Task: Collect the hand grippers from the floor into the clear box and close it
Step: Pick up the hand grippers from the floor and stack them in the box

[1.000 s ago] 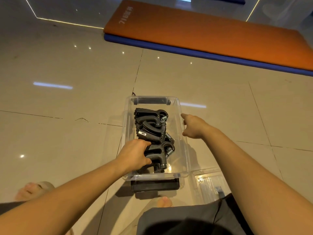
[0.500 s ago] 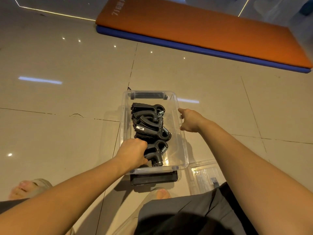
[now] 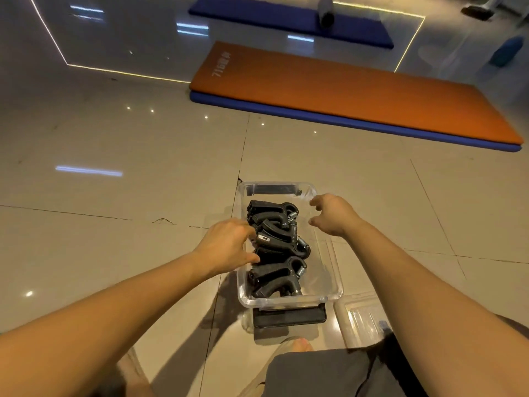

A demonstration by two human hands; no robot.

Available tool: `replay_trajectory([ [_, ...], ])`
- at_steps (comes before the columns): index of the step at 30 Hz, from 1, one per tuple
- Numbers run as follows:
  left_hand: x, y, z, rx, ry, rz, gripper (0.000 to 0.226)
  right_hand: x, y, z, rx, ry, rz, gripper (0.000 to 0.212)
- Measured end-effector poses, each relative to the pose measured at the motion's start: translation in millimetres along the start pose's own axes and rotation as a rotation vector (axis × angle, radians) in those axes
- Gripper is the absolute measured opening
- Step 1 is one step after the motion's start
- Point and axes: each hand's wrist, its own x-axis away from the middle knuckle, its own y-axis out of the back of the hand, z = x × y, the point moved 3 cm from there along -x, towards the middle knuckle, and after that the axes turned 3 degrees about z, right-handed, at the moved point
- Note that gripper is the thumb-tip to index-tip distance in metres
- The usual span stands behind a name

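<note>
Settling the load: we judge collecting done, with the hand grippers [image 3: 274,247] stacked inside the clear box [image 3: 289,302] on the floor. Left grip [image 3: 229,245] wide, fingers at the stack; right grip [image 3: 332,216] loose, empty, over the right rim. Next we need the lid [image 3: 363,318] beside the box. Orange mat [image 3: 343,96] print starts "71"; the rest is unreadable.

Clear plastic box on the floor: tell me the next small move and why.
Probably move the empty right hand to the clear plastic lid lying beside the clear plastic box: the black hand grippers sit inside, and it stands uncovered.
</note>
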Motion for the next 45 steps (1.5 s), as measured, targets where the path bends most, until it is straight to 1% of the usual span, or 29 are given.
replay_trajectory([
  [2,14.0,32.6,17.9,-0.001,0.045,-0.013,0.051,4.1,11.0,46.4,-0.068,0.099,-0.022,0.051],
  [5,44.2,85.9,52.4,-0.021,0.137,-0.035,0.051,15.1,22.6,130.3,-0.150,0.299,0.014,0.046],
  [11,145.7,200.2,136.5,-0.104,0.320,-0.104,0.048,50.3,34.0,309.3,-0.144,0.619,0.100,0.048],
  [14,205.3,243.1,187.7,-0.113,0.425,-0.167,0.048,71.6,23.3,392.3,-0.120,0.723,0.095,0.048],
  [18,284.6,265.8,265.4,-0.007,0.539,-0.248,0.044,90.8,-10.9,495.6,-0.094,0.821,0.149,0.046],
  [22,361.3,273.1,359.6,0.087,0.629,-0.299,0.048,101.4,-48.6,603.4,-0.043,0.889,0.184,0.040],
  [27,455.8,282.3,473.6,0.144,0.697,-0.315,0.042,124.4,-89.5,739.0,0.014,0.943,0.173,0.038],
  [32,521.7,295.1,578.6,0.265,0.728,-0.325,0.045,122.4,-126.9,833.1,0.027,0.938,0.186,0.036],
  [35,543.6,309.8,631.0,0.236,0.733,-0.311,0.043,112.8,-145.0,876.4,0.010,0.922,0.187,0.036],
  [39,566.7,334.5,698.6,0.157,0.727,-0.294,0.033,101.7,-163.8,941.9,-0.028,0.930,0.180,0.035],
  [45,596.8,385.4,807.4,0.074,0.757,-0.254,0.038,67.5,-189.0,1075.7,-0.031,0.942,0.147,0.036],
])
